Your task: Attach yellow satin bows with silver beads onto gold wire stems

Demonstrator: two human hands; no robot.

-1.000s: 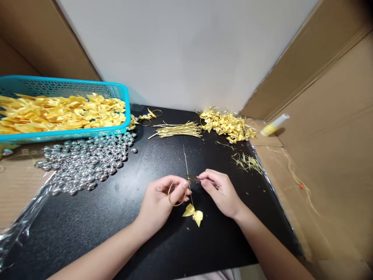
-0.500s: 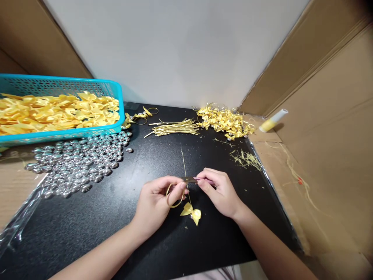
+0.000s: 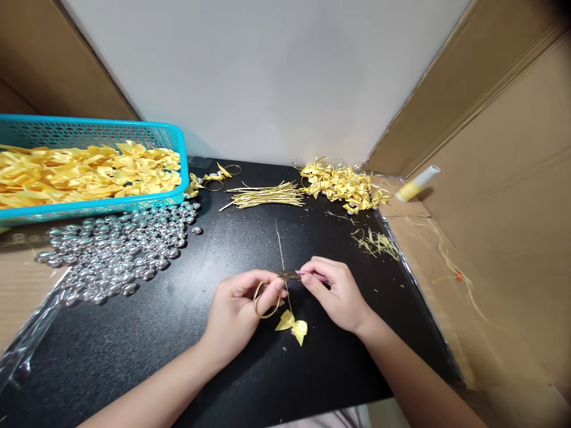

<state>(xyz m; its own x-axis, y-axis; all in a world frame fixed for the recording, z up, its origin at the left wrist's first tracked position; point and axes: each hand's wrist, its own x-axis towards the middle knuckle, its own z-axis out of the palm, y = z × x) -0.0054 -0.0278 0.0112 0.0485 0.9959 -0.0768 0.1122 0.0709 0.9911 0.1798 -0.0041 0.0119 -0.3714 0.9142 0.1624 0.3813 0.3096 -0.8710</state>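
Observation:
My left hand (image 3: 245,303) is closed, pinching a thin gold cord (image 3: 255,304) that forms a loop below the thumb. From these fingertips a thread-thin strand (image 3: 281,249) runs up over the table. Below, a yellow ribbon bow (image 3: 292,327) with a small silver bead hangs or lies on the cord's other part; I cannot tell which. My right hand (image 3: 334,291) is closed on a small dark-bladed cutting tool (image 3: 292,274) with a purple handle. Its blade crosses the strand at my left fingertips, but whether the blades are apart is too small to see.
A blue basket (image 3: 184,157) of yellow bows stands at the left, above scattered silver beads (image 3: 129,244). Gold cords (image 3: 267,195) lie at the back, beside a pile of beaded bows (image 3: 341,185). Cord scraps (image 3: 377,244) and a white-yellow tube (image 3: 417,183) are at the right.
Both hands, the cord and the tool hold nearly the same place. The whole view has shifted very slightly; nothing has visibly been let go or taken up.

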